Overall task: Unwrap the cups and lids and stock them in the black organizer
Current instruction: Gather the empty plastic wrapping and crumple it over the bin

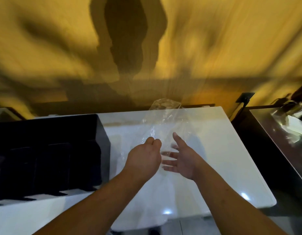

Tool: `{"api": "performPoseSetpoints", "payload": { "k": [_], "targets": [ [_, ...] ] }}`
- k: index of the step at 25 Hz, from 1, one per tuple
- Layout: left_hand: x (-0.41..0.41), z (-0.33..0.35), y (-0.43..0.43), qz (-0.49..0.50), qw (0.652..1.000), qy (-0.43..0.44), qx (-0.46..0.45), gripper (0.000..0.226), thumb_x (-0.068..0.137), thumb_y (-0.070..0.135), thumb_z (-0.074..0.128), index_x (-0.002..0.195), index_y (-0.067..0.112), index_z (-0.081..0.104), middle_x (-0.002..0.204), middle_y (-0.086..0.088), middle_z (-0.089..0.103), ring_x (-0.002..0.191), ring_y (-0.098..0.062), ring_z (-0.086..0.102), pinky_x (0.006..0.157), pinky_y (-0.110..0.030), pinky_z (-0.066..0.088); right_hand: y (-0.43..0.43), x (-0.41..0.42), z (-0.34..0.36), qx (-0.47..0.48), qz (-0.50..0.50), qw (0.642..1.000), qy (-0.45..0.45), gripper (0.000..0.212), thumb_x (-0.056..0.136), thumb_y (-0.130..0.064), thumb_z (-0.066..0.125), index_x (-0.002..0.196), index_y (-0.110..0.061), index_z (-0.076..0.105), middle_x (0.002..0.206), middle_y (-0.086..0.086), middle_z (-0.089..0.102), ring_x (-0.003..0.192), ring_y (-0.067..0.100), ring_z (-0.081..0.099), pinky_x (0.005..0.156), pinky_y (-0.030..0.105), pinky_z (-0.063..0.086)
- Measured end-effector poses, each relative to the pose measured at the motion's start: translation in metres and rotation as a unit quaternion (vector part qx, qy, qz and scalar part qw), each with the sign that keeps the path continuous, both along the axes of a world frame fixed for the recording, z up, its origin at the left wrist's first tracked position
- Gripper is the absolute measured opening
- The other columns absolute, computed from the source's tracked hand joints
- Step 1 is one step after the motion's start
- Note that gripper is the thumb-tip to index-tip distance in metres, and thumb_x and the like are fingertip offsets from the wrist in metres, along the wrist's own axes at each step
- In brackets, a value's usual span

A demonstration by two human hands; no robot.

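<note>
A: Nearest us, just right of the organizer (45,133), the left hand (145,155) is balled up, fingers curled tight, pinching a fold of the clear wrap (163,122).

B: And the right hand (182,160)?

A: A bit further right of the organizer, wide open. The fingers are spread and the thumb is up, with the palm turned toward the film. It grips nothing; I'd say it's there to steady the loose sleeve while the other hand pulls.

B: So one hand anchors and the other guides. Which way does the wrap lie?

A: Lengthwise away from the person. The near end is at the hands, over the table (223,141). The far end is bunched up past the organizer's back corner, near the table's far edge. It leans slightly right as it goes.

B: Any cups or lids inside?

A: Can't tell. It's see-through and blurred.

B: And the organizer?

A: Its slots look dark. I'd guess nothing's been stocked yet. Beyond it all is just the yellow wall (231,48) with shadows on it.
</note>
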State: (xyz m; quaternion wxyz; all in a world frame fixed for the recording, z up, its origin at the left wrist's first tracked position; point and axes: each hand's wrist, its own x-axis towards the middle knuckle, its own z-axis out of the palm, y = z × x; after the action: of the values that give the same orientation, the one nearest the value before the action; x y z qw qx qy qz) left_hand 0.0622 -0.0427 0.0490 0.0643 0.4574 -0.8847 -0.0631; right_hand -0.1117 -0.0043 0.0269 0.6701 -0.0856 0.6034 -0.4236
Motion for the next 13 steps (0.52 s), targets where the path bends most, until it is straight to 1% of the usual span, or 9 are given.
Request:
{"api": "performPoseSetpoints", "payload": {
  "k": [2,3,6,7,8,10,11,12,13],
  "targets": [
    [0.036,0.011,0.021,-0.028,0.999,0.044,0.012,0.022,0.099,0.041,0.058,0.113,0.024,0.057,0.113,0.003,0.061,0.072,-0.019,0.062,0.055,-0.028,0.036,0.017,0.029,0.012,-0.055,-0.005,0.997,0.045,0.055,0.091,-0.038,0.077,0.136,-0.01,0.06,0.113,0.014,0.076,0.091,0.037,0.077,0.089,0.054,0.063],
    [0.045,0.016,0.023,-0.028,0.996,0.082,0.018,0.031,0.095,0.054,0.058,0.111,0.028,0.058,0.113,0.008,0.061,0.072,-0.015,0.058,0.053,-0.027,0.034,0.022,0.029,0.013,-0.071,-0.004,0.996,0.061,0.051,0.091,-0.026,0.075,0.137,-0.009,0.06,0.106,0.013,0.078,0.086,0.034,0.078,0.088,0.052,0.063],
    [0.113,0.039,0.037,0.059,0.967,0.247,0.015,0.053,0.079,0.078,0.059,0.111,0.036,0.057,0.11,0.017,0.054,0.086,-0.007,0.058,0.065,-0.025,0.045,0.062,0.055,0.034,-0.123,-0.002,0.989,0.086,0.054,0.083,-0.015,0.074,0.135,-0.011,0.06,0.102,0.016,0.08,0.087,0.033,0.077,0.089,0.049,0.059],
    [0.136,0.044,0.038,0.109,0.947,0.296,0.052,0.065,0.073,0.081,0.064,0.119,0.035,0.056,0.114,0.017,0.052,0.095,-0.008,0.058,0.073,-0.028,0.049,0.077,0.064,0.042,-0.137,0.004,0.986,0.09,0.05,0.087,-0.012,0.073,0.135,-0.012,0.06,0.104,0.018,0.08,0.091,0.034,0.077,0.088,0.049,0.059],
    [0.154,0.049,0.038,0.156,0.919,0.334,0.139,0.081,0.067,0.082,0.069,0.13,0.033,0.053,0.122,0.015,0.051,0.105,-0.01,0.059,0.083,-0.032,0.052,0.089,0.072,0.049,-0.147,0.014,0.985,0.091,0.046,0.09,-0.009,0.073,0.134,-0.013,0.061,0.106,0.02,0.079,0.094,0.036,0.076,0.088,0.049,0.06],
    [0.181,0.062,0.041,0.182,0.835,0.366,0.368,0.101,0.062,0.075,0.082,0.144,0.024,0.05,0.133,0.006,0.057,0.119,-0.019,0.062,0.099,-0.041,0.052,0.107,0.094,0.063,-0.162,0.038,0.981,0.096,0.047,0.087,-0.006,0.077,0.132,-0.014,0.062,0.105,0.022,0.078,0.095,0.037,0.076,0.09,0.05,0.06],
    [0.189,0.065,0.044,0.165,0.791,0.376,0.454,0.094,0.064,0.068,0.086,0.14,0.021,0.056,0.129,0.001,0.064,0.115,-0.021,0.067,0.098,-0.041,0.053,0.112,0.104,0.068,-0.172,0.049,0.979,0.097,0.049,0.085,-0.005,0.078,0.131,-0.013,0.063,0.102,0.022,0.078,0.093,0.036,0.076,0.089,0.05,0.061],
    [0.197,0.067,0.048,0.149,0.754,0.387,0.51,0.074,0.07,0.057,0.088,0.129,0.018,0.065,0.12,-0.003,0.073,0.103,-0.021,0.073,0.093,-0.041,0.054,0.116,0.113,0.072,-0.181,0.056,0.977,0.099,0.047,0.085,-0.005,0.076,0.13,-0.013,0.063,0.099,0.022,0.077,0.09,0.035,0.075,0.088,0.049,0.061],
    [0.204,0.065,0.052,0.148,0.73,0.4,0.534,0.046,0.079,0.044,0.087,0.113,0.017,0.072,0.108,-0.005,0.078,0.089,-0.019,0.075,0.087,-0.042,0.056,0.118,0.121,0.075,-0.186,0.06,0.975,0.103,0.045,0.087,-0.005,0.074,0.13,-0.012,0.063,0.096,0.021,0.077,0.088,0.034,0.075,0.087,0.048,0.061]
  ]
}}
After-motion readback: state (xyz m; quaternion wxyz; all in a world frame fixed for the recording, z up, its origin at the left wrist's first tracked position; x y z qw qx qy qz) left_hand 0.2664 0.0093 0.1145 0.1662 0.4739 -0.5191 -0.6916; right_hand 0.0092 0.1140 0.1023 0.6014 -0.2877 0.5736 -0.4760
